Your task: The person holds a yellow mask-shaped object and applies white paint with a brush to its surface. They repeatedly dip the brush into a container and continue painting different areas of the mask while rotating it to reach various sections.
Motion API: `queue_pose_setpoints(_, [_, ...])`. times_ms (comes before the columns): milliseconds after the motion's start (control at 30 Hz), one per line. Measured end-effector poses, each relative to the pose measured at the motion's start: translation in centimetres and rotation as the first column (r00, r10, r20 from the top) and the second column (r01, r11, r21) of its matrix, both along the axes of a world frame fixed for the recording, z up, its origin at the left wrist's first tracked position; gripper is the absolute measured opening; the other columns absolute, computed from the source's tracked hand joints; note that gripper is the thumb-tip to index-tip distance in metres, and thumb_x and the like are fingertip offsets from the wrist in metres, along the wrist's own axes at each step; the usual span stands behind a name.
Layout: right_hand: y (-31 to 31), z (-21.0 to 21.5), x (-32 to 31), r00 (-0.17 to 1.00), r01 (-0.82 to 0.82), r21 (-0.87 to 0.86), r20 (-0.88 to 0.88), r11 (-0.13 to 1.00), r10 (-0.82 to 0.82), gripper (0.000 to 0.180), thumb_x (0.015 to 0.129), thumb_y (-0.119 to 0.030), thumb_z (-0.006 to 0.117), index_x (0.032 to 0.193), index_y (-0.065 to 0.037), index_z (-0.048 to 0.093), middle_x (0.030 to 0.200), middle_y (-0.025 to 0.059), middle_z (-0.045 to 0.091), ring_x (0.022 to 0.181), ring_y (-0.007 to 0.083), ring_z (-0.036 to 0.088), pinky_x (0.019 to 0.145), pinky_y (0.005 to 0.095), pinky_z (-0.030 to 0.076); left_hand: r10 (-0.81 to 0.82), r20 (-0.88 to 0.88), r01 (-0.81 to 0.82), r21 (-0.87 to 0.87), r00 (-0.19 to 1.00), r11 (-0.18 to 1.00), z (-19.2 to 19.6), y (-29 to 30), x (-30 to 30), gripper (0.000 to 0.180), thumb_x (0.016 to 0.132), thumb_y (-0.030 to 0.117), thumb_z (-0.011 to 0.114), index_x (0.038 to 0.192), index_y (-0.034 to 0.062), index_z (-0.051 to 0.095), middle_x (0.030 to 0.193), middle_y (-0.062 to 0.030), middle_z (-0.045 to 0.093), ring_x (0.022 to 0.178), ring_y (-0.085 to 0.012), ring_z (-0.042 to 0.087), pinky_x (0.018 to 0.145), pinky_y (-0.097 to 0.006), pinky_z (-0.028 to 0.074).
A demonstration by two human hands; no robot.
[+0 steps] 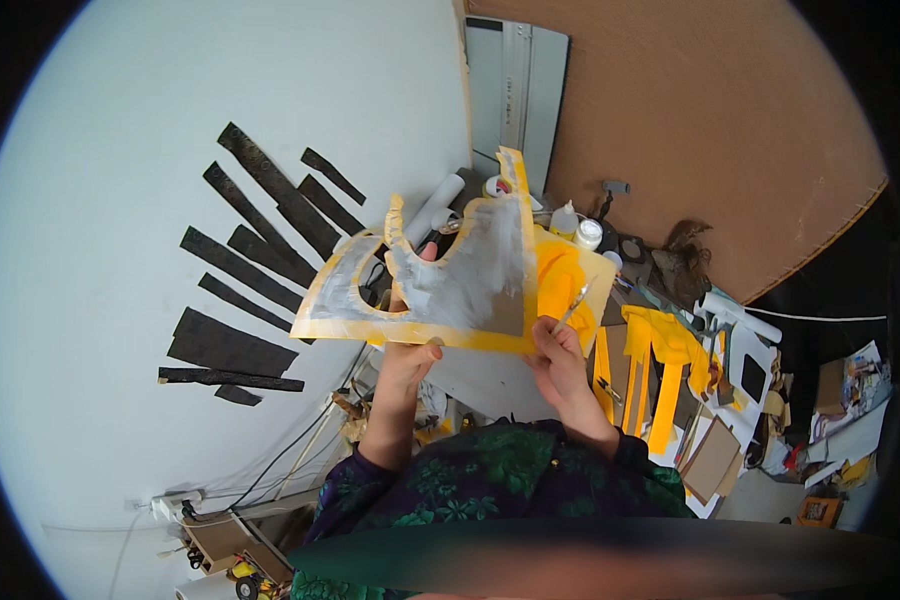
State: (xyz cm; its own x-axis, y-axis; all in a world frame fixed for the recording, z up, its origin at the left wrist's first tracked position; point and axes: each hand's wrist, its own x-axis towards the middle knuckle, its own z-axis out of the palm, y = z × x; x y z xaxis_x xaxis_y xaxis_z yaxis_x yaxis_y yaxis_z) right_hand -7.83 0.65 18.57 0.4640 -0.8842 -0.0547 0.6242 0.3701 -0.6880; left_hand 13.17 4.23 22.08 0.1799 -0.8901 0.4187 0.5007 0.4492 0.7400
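A cut-out sheet [490, 275] with curved openings, smeared grey paint and a yellow border is held up before me. My left hand [410, 360] grips it at the lower edge, thumb in front; the other fingers are partly hidden behind it, with a fingertip showing through an opening. By the lower right corner, my right hand [562, 362] is closed around a thin paintbrush [573, 306] that points up and right. Its fingers also seem to touch that corner. Just behind lies a pale board with bright yellow paint [560, 275].
Black strips [232, 345] hang on the white wall at left. White bottles and jars [588, 235] stand behind the sheet. Yellow cut-outs [660, 345], papers and boards crowd the right side. A large brown panel [690, 130] rises at the back right. Cables [280, 465] run at lower left.
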Motion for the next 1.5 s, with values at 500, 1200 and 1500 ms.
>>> queue_pose_setpoints(500, [-16.4,-11.8,-13.8,0.631,0.576,-0.237,-0.48,0.783,-0.609,0.012,0.1,-0.02,0.052,0.098,-0.009,0.05,0.071,-0.0009,0.055,0.058,0.0059,0.043,0.051,0.0211,0.033,0.139,-0.042,-0.136,0.07,0.989,0.988,-2.9,0.2,1.8,0.099,0.074,0.014,0.08,0.154,0.0121,0.023,0.159,-0.0136,0.025,0.142,-0.0339,0.033,0.115,-0.052,0.03])
queue_pose_setpoints(1200, [-38.4,-21.8,-11.4,0.057,0.173,-0.686,-0.709,0.707,-0.702,0.019,0.086,-0.016,0.074,0.082,0.002,0.071,0.066,0.0095,0.07,0.058,0.0145,0.068,0.058,0.0293,0.055,0.235,-0.023,-0.222,0.24,0.972,0.945,-1.0,-2.7,-0.2,0.121,0.066,0.025,0.087,0.155,0.0023,0.008,0.155,-0.0169,0.028,0.144,-0.0346,0.03,0.118,-0.05,0.025])
queue_pose_setpoints(1500, [-27.5,-11.8,-10.9,0.744,0.63,-0.059,-0.24,0.774,-0.623,0.026,0.098,-0.026,0.064,0.082,-0.006,0.061,0.07,0.0072,0.066,0.058,0.0116,0.06,0.056,0.0244,0.049,0.161,-0.181,-0.121,0.215,0.97,0.969,-1.3,-2.9,0.6,0.122,0.062,0.026,0.087,0.155,-0.0001,0.013,0.147,-0.015,0.038,0.135,-0.0303,0.041,0.113,-0.046,0.033])
